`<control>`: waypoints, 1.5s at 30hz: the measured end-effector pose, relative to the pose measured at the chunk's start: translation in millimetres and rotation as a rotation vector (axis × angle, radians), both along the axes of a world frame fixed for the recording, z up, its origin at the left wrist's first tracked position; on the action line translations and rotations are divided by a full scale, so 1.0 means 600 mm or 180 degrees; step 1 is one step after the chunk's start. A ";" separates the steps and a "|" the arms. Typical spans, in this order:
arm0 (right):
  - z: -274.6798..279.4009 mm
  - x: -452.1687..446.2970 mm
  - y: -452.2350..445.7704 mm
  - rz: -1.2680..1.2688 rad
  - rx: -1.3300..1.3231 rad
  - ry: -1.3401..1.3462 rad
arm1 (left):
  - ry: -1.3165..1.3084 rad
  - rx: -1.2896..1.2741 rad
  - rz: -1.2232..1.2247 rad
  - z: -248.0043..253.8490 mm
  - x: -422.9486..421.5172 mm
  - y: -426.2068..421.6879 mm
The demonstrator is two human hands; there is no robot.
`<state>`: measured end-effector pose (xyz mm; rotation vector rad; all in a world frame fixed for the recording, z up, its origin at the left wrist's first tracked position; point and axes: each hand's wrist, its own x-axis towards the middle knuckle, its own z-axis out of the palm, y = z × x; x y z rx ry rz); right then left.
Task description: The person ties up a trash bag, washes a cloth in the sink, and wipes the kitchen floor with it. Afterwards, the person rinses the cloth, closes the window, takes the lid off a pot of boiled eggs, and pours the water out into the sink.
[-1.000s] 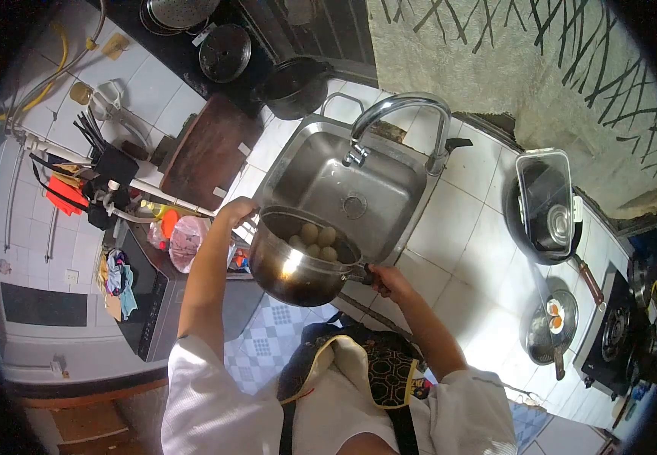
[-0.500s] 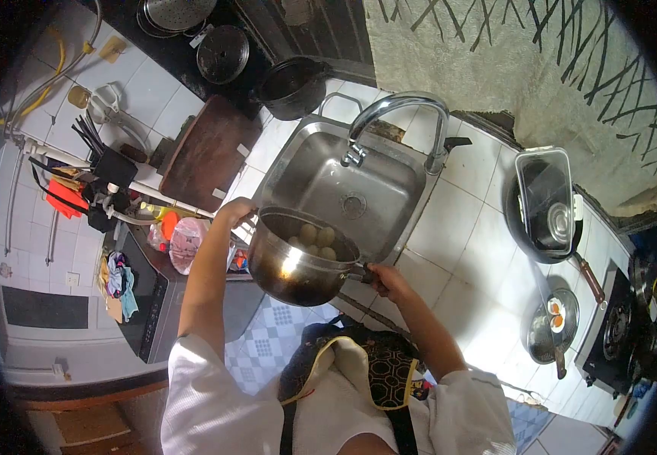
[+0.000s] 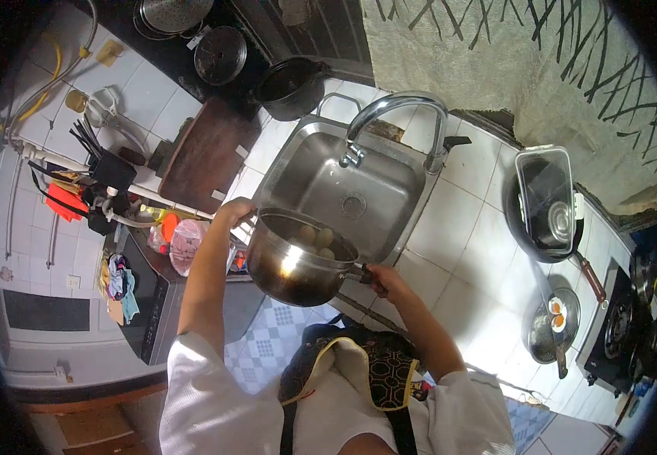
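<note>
A metal cooking pot (image 3: 290, 273), browned on its side, is held up at the near edge of the steel sink (image 3: 419, 178). Inside lie several round, pale eggs (image 3: 324, 239), partly hidden by the wall of the pot. My left hand (image 3: 237, 211) is closed at the pot's left side, where the grip itself is mostly hidden. On the other side, my right hand (image 3: 384, 280) wraps round the dark handle (image 3: 359, 274). The chrome faucet (image 3: 397, 101) arches over the basin beyond the pot.
On the right of the tiled counter (image 3: 457, 227), a clear plastic container (image 3: 544, 163) rests over a dark pan. A frying pan (image 3: 542, 345) with egg-like food lies below it, near the stove (image 3: 609, 334). A black pot (image 3: 290, 87) and brown board (image 3: 207, 152) stand left of the sink.
The eggs have shifted inside the pot, and fewer of them show now. Both hands keep their hold, with the pot in almost the same place.
</note>
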<state>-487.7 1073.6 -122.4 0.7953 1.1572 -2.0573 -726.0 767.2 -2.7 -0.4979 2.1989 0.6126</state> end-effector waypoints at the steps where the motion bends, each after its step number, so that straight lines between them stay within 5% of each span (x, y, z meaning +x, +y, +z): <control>1: 0.006 0.000 -0.001 -0.0013 0.0038 -0.0041 | -0.0001 -0.0004 0.0001 0.001 -0.001 0.002; 12: 0.000 0.001 -0.004 0.0015 0.0028 -0.0062 | 0.0192 0.0002 -0.0097 0.046 0.023 0.047; 45: -0.022 -0.001 -0.005 0.0189 -0.0110 0.0021 | 0.0139 0.0078 -0.0070 0.006 -0.001 0.008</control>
